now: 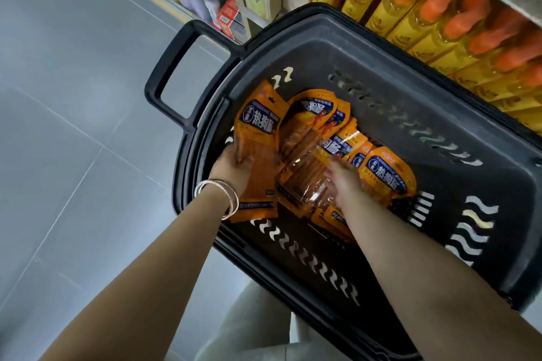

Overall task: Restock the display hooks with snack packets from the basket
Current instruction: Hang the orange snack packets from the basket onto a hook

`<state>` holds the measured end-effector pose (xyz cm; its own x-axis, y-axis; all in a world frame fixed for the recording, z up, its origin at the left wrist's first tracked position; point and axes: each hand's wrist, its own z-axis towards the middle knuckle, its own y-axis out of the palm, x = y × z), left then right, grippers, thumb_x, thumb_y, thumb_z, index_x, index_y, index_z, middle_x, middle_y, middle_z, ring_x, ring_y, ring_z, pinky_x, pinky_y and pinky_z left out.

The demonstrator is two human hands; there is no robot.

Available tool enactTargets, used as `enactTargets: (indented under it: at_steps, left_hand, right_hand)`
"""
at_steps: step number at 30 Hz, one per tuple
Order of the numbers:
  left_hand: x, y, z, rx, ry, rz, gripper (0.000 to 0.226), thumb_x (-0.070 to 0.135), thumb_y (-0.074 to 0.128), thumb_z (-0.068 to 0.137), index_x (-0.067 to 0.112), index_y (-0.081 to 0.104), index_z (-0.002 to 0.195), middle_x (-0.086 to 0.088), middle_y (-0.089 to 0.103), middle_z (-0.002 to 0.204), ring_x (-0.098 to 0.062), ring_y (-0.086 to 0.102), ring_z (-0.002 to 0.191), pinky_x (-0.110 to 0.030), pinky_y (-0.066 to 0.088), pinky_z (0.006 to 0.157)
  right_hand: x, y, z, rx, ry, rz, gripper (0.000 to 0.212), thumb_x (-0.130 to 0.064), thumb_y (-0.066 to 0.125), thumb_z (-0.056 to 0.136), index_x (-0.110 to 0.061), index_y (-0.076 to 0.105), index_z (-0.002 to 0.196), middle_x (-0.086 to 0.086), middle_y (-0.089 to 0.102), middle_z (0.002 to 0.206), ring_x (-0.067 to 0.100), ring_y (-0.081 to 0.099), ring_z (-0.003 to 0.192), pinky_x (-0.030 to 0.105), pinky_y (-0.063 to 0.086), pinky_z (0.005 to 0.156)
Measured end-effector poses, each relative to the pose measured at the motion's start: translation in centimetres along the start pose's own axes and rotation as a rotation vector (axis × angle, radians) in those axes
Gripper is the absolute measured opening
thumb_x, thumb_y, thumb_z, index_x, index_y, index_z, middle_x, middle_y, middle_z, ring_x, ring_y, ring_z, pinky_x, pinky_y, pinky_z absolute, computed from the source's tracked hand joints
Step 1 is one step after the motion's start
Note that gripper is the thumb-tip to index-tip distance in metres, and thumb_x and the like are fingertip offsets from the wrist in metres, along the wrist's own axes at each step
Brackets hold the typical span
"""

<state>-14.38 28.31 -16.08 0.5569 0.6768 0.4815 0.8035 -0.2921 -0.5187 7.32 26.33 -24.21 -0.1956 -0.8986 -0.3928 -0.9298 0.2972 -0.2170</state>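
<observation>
Hands reach into a black basket (440, 114) of orange snack packets (311, 155). Left hand (234, 165) is clamped on one packet (258, 132). Right hand (343, 182) lies flat on the pile, fingers apart.

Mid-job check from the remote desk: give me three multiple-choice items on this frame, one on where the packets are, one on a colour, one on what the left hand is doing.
1. Where do the snack packets lie?
A. In the black basket
B. On the floor tiles
C. On display hooks

2. What colour are the caps of the bottles on the shelf beside the basket?
A. Blue
B. Orange
C. White

3. What is the left hand doing?
A. Hanging empty over the floor
B. Gripping the basket handle
C. Holding an orange packet lifted at the basket's handle end

Answers:
1 A, the packets are heaped on the basket's bottom.
2 B, each yellow bottle in the row is topped in orange.
3 C, its fingers wrap the packet's clear lower part, while the right hand rests on the heap.
</observation>
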Motion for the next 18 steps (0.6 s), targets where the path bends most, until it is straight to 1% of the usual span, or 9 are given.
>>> enactTargets:
  at_steps: [2, 4, 6, 8, 9, 10, 13, 14, 18]
  left_hand:
    - [-0.1, 0.2, 0.3, -0.044, -0.054, -0.031, 0.042, 0.029, 0.049, 0.095, 0.026, 0.043, 0.136, 0.001, 0.06, 0.112, -0.017, 0.057, 0.09, -0.026, 0.043, 0.076]
    - [-0.1, 0.4, 0.4, -0.065, -0.066, -0.06, 0.044, 0.029, 0.048, 0.096, 0.029, 0.039, 0.139, 0.003, 0.059, 0.115, -0.021, 0.057, 0.102, -0.028, 0.041, 0.081]
    - [-0.2, 0.5, 0.5, -0.079, -0.065, -0.07, 0.045, 0.028, 0.047, 0.096, 0.031, 0.038, 0.14, 0.004, 0.058, 0.115, -0.019, 0.055, 0.101, -0.028, 0.039, 0.08]
    - [-0.2, 0.4, 0.5, -0.082, -0.073, -0.063, 0.046, 0.029, 0.047, 0.096, 0.033, 0.037, 0.14, 0.004, 0.058, 0.117, -0.018, 0.054, 0.098, -0.029, 0.04, 0.078]
    - [-0.2, 0.4, 0.5, -0.085, -0.074, -0.059, 0.046, 0.029, 0.047, 0.095, 0.034, 0.036, 0.14, 0.005, 0.057, 0.115, -0.016, 0.054, 0.095, -0.029, 0.04, 0.077]
    - [-0.1, 0.5, 0.5, -0.087, -0.076, -0.065, 0.046, 0.028, 0.047, 0.095, 0.034, 0.036, 0.14, 0.007, 0.057, 0.111, -0.014, 0.053, 0.091, -0.028, 0.04, 0.075]
    - [0.3, 0.4, 0.2, -0.09, -0.091, -0.111, 0.041, 0.027, 0.047, 0.093, 0.036, 0.042, 0.133, 0.008, 0.059, 0.102, -0.01, 0.055, 0.081, -0.026, 0.041, 0.07]
    - [0.4, 0.4, 0.1, -0.089, -0.087, -0.113, 0.04, 0.028, 0.047, 0.092, 0.037, 0.044, 0.131, 0.006, 0.061, 0.104, -0.013, 0.056, 0.083, -0.028, 0.043, 0.071]
    - [1.6, 0.2, -1.2, -0.075, -0.091, -0.156, 0.038, 0.041, 0.049, 0.092, 0.033, 0.047, 0.129, 0.003, 0.057, 0.105, -0.014, 0.055, 0.082, -0.024, 0.042, 0.066]
  right_hand:
    - [-0.2, 0.9, 1.1, -0.009, 0.031, -0.046, 0.027, -0.032, 0.05, 0.096, -0.018, 0.056, 0.118, 0.004, 0.061, 0.114, 0.016, 0.06, 0.09, 0.036, 0.051, 0.091]
    - [-0.6, 2.1, 1.9, -0.04, 0.033, -0.098, 0.038, -0.042, 0.051, 0.093, -0.02, 0.055, 0.124, 0.003, 0.059, 0.122, 0.021, 0.058, 0.103, 0.041, 0.046, 0.097]
    - [-1.0, 3.3, 2.1, -0.085, 0.022, -0.058, 0.031, -0.045, 0.054, 0.092, -0.025, 0.056, 0.116, 0.001, 0.06, 0.118, 0.016, 0.059, 0.1, 0.034, 0.047, 0.088]
    - [-1.3, 4.3, 2.2, -0.073, 0.002, 0.028, 0.008, -0.035, 0.057, 0.092, -0.03, 0.054, 0.097, 0.0, 0.063, 0.108, 0.01, 0.06, 0.086, 0.026, 0.046, 0.07]
    - [-1.2, 4.6, 2.2, -0.048, -0.019, 0.051, 0.003, -0.029, 0.057, 0.094, -0.03, 0.054, 0.094, 0.001, 0.064, 0.106, 0.012, 0.062, 0.085, 0.025, 0.046, 0.067]
    - [-1.0, 4.7, 2.1, -0.022, -0.041, 0.041, 0.005, -0.024, 0.054, 0.095, -0.029, 0.054, 0.094, 0.002, 0.065, 0.105, 0.015, 0.063, 0.088, 0.026, 0.049, 0.068]
    - [0.2, 3.7, 0.7, 0.076, -0.099, -0.029, 0.005, -0.025, 0.05, 0.096, -0.025, 0.051, 0.101, 0.004, 0.062, 0.112, 0.023, 0.061, 0.102, 0.04, 0.052, 0.09]
    - [0.7, 2.9, -0.1, 0.108, -0.106, -0.004, 0.004, -0.026, 0.052, 0.095, -0.025, 0.05, 0.098, 0.004, 0.063, 0.109, 0.024, 0.062, 0.1, 0.043, 0.052, 0.09]
    - [1.9, -1.8, -3.8, 0.308, -0.174, 0.243, 0.021, -0.013, 0.067, 0.081, -0.025, 0.05, 0.088, 0.006, 0.064, 0.096, 0.02, 0.066, 0.078, 0.033, 0.056, 0.064]
